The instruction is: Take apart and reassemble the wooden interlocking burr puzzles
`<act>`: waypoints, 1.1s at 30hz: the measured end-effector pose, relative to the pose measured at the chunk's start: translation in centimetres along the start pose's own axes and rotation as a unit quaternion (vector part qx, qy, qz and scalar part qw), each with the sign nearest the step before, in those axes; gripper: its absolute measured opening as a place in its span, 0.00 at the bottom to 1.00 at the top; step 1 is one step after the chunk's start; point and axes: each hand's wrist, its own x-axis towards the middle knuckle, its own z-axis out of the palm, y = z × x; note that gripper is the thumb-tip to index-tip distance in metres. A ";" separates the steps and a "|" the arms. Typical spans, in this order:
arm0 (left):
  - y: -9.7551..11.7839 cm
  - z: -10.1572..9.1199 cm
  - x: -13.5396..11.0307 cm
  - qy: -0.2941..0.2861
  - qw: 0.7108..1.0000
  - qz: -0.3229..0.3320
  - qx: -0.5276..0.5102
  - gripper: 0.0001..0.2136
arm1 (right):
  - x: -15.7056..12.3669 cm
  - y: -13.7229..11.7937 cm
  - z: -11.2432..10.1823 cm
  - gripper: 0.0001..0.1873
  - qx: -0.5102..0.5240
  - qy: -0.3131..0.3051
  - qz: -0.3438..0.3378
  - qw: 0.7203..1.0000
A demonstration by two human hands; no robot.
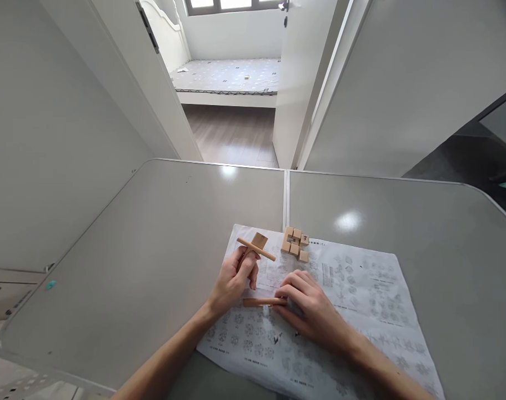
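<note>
My left hand (pixel 236 275) is closed on wooden puzzle pieces, held up over the printed sheet. A thin wooden stick (pixel 256 249) crosses a squarish wooden block (pixel 260 240) above its fingers; how they join is hidden. My right hand (pixel 305 303) rests low over the sheet, thumb and fingers gripping the right end of another wooden stick (pixel 261 302), which lies level across the paper. Just beyond both hands, a notched wooden piece made of small cubes (pixel 295 244) sits on the sheet's far edge; one cube bears a dark mark.
The creased instruction sheet (pixel 361 311), with many small diagrams, spreads over a grey folding table (pixel 153 250) with a metal seam (pixel 286 194) across it. Beyond the table's far edge, a doorway with an open white door (pixel 298 83) leads to a bed (pixel 228 78).
</note>
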 end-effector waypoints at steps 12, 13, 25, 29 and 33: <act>-0.1 0.0 0.0 -0.013 1.000 0.004 0.007 0.18 | 0.0 -0.1 -0.7 0.12 0.147 0.116 0.143 0.972; -0.1 0.0 0.0 -0.015 1.000 0.004 0.011 0.18 | 0.0 -0.1 -0.7 0.12 0.153 0.121 0.154 0.969; -0.8 0.0 -0.4 -0.016 0.998 0.021 0.049 0.15 | -0.7 0.4 -0.1 0.08 0.181 0.152 0.135 0.962; -1.2 0.0 -0.6 -0.009 0.997 0.035 0.064 0.14 | -0.6 0.4 -0.2 0.08 0.144 0.170 0.112 0.968; -1.0 0.1 -0.8 -0.003 0.993 0.053 0.109 0.13 | -0.5 0.4 -0.3 0.08 0.154 0.169 0.110 0.967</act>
